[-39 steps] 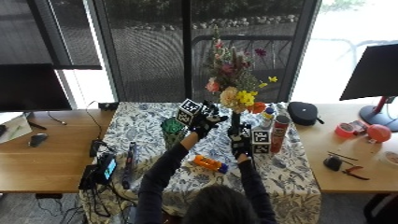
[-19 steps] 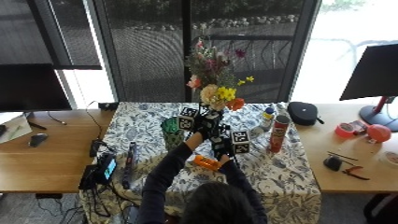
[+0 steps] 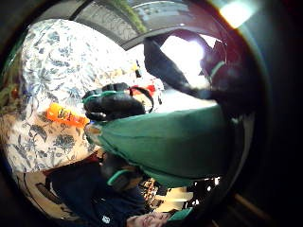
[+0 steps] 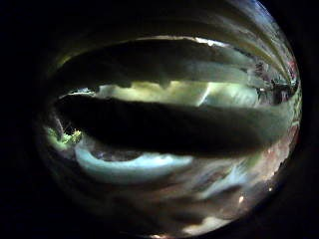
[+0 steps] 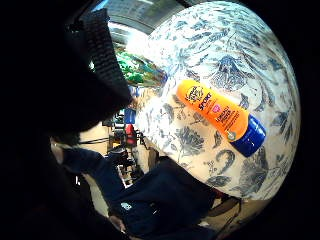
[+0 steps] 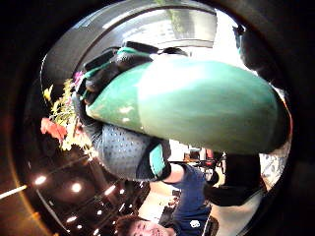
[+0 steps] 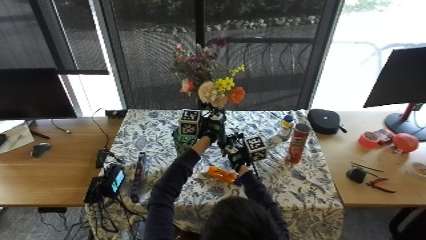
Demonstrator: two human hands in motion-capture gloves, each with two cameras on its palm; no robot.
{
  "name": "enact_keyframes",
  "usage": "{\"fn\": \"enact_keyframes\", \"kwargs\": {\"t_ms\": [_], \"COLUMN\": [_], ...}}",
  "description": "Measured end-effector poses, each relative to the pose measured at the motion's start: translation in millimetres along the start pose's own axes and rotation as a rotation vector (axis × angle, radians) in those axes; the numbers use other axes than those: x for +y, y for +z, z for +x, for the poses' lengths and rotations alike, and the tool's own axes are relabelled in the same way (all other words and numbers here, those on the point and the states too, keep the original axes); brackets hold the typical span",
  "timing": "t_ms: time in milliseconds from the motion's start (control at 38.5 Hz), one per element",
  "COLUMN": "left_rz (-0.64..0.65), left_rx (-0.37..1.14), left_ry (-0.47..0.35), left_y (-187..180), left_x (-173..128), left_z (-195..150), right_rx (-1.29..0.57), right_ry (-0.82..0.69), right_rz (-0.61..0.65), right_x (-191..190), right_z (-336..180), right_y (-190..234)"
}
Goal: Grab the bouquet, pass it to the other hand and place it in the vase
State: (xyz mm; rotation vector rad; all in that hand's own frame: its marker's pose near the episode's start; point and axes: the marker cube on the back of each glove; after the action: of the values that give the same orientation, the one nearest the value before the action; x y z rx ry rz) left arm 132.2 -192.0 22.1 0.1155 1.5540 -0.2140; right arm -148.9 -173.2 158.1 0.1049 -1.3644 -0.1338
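While aloft, bouquet [image 7: 208,75] in both hands

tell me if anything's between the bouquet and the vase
Nothing visible does. The left hand and right hand hold the bouquet up beside the green vase, partly hidden by the left forearm.

— Lying on the floral tablecloth [image 7: 293,185]? 
— An orange sunscreen bottle [image 7: 221,174] with a blue cap, near the front. A red can [image 7: 297,144] upright toward the right, a small blue-capped bottle [image 7: 285,127] just behind.
— Beside that? 
— A black pouch [image 7: 324,121]; pliers [image 7: 380,185] and tape rolls [image 7: 374,138] on the right desk.
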Motion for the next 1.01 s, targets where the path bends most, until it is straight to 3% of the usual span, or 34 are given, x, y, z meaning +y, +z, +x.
{"fn": "enact_keyframes", "kwargs": {"t_ms": [156, 493, 830, 1012], "left_rz": [0.056, 0.261, 0.363, 0.376], "left_rx": [-0.018, -0.157, -0.156, -0.109], "left_ry": [0.051, 0.194, 0.170, 0.134], "left_y": [-16, -61, -96, -110], "left_x": [-2, -8, -19, -13], "left_z": [34, 105, 117, 127], "right_rx": [0.026, 0.002, 0.002, -0.015], "right_ry": [-0.032, -0.005, 0.054, -0.002], "right_rz": [-0.025, 0.056, 0.095, 0.088], "right_x": [7, 15, 27, 17], "right_z": [-9, -10, -6, 2], "right_y": [-11, -45, -61, -70]}}
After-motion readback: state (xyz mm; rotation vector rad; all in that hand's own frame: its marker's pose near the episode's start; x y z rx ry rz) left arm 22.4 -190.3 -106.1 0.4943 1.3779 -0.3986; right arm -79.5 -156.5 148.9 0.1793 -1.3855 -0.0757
